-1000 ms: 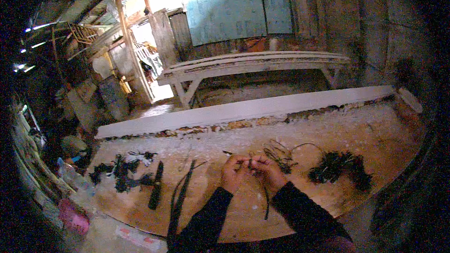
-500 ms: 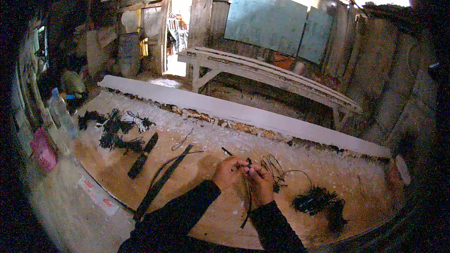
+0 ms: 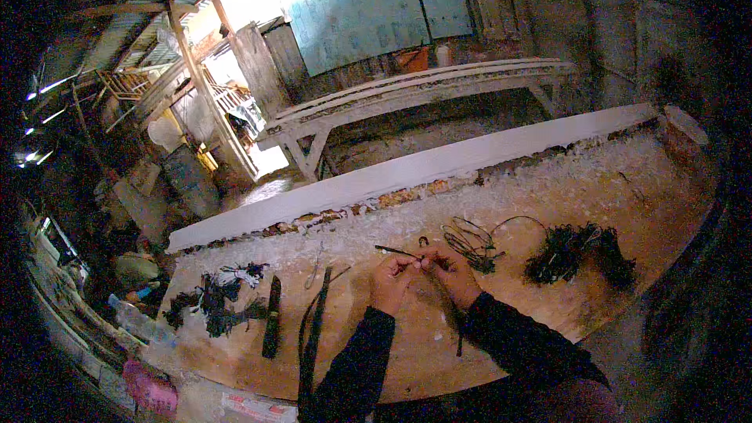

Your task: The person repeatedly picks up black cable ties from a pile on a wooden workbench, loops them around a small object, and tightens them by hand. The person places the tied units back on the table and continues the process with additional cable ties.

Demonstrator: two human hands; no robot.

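Note:
My left hand (image 3: 390, 280) and my right hand (image 3: 454, 272) meet over the middle of the board, fingertips pinched together on a thin dark strip (image 3: 396, 251). One end of this strip points left above my left fingers, and a dark length hangs below my right hand. What lies between the fingertips is too small to make out. Just beyond my right hand lies a loose coil of dark cord (image 3: 468, 241). Left of my left hand, long dark strips (image 3: 312, 337) lie on the board beside a dark-bladed knife (image 3: 272, 319).
Bundles of dark cords (image 3: 219, 301) sit at the left, another dark bundle (image 3: 576, 254) at the right. A pale raised ledge (image 3: 423, 176) borders the far side of the board (image 3: 509, 309). A plastic bottle (image 3: 141, 321) and a pink bag (image 3: 150, 386) are at lower left. Behind stands a wooden bench (image 3: 423, 86).
My view has tilted, so the board and bench now slope up to the right. Both hands stay together, and the strip's end now sticks out leftward above my left fingers.

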